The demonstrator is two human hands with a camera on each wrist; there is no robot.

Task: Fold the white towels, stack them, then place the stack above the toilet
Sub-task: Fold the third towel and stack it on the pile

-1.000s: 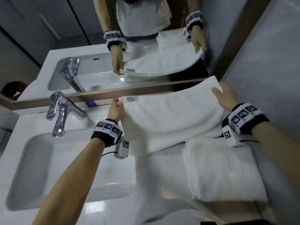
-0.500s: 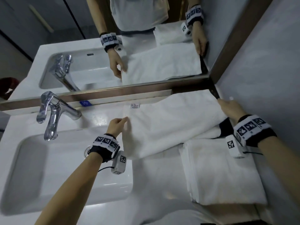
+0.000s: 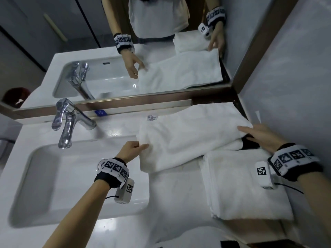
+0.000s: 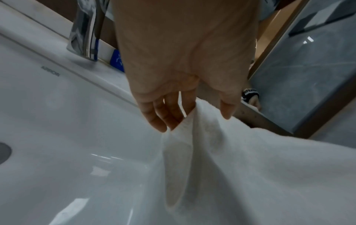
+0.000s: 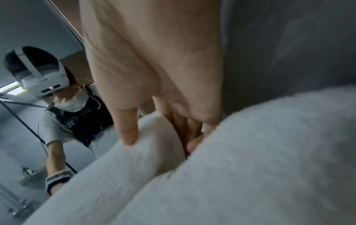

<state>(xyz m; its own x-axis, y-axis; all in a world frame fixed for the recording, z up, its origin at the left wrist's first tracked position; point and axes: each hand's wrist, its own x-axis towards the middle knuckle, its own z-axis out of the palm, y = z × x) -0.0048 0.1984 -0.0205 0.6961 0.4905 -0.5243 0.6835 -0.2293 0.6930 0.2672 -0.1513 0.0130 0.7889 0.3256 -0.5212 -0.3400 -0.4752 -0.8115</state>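
Note:
A half-folded white towel lies across the white counter between the basin and the right wall. My left hand pinches its left edge, thumb on top and fingers underneath; the left wrist view shows that edge caught between them. At the towel's right end my right hand grips the fold, thumb above and fingers tucked below. Nearer me on the right sits a folded white towel, partly under my right wrist.
A white basin with a chrome faucet fills the left. A mirror runs along the back above a brown ledge. The grey wall stands close on the right.
Both hands have drawn back toward me along the towel's ends, from its far corners to its sides. The towel has settled flatter on the counter.

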